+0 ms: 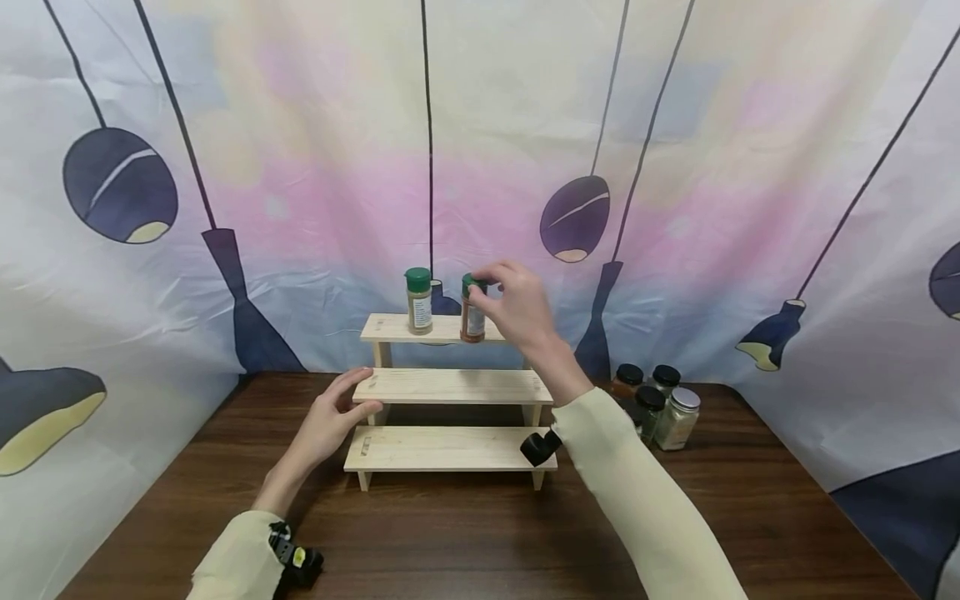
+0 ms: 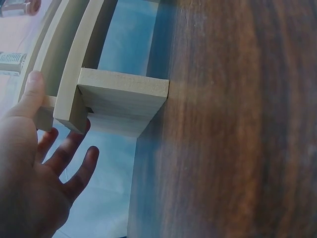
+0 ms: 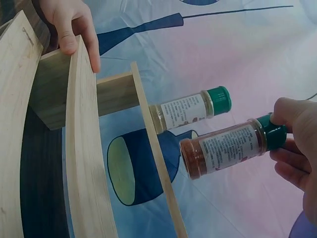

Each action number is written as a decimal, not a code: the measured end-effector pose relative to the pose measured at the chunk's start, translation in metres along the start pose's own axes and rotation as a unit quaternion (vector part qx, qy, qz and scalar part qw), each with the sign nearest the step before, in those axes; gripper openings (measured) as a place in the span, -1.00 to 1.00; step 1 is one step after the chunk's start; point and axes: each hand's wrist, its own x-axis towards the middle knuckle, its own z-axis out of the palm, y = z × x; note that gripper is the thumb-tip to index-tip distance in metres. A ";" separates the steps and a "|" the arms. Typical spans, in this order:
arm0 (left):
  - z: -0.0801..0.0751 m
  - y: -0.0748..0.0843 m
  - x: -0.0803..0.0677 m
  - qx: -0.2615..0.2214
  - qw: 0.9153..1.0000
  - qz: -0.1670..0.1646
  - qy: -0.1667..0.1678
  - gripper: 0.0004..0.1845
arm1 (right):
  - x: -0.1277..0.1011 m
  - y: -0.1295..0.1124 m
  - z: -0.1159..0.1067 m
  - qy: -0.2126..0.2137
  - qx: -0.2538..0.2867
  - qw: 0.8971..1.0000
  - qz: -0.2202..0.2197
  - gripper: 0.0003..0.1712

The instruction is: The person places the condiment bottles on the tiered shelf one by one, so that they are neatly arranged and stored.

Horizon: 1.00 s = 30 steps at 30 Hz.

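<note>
Our left hand (image 1: 327, 423) rests with relaxed fingers against the rack's (image 1: 450, 386) middle-step end. Our right hand (image 1: 517, 304) pinches the red jar's (image 1: 472, 317) green cap; the jar sits on the top step below those fingertips, another jar (image 1: 419, 302) just beside.

Red spice jar (image 1: 472, 320): cap mostly covered by right hand (image 1: 517, 304) fingers; label print too small to read. Jar cluster (image 1: 658, 404) partly hidden behind right sleeve (image 1: 637, 492). Left hand (image 2: 34, 173) palm cut off by left wrist frame edge.
</note>
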 end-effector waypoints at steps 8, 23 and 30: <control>-0.005 0.034 -0.011 0.002 1.000 -0.008 -0.005 -0.33 | 0.012 0.004 0.012 -0.014 -0.002 1.000 0.008 -0.82; 0.003 -0.012 0.002 -0.015 1.000 -0.006 0.004 -0.29 | 0.016 0.007 0.032 -0.021 -0.034 0.998 0.041 -0.80; 0.001 0.005 -0.001 -0.005 1.000 -0.005 0.007 -0.33 | 0.019 0.006 0.035 -0.028 -0.026 0.998 0.057 -0.79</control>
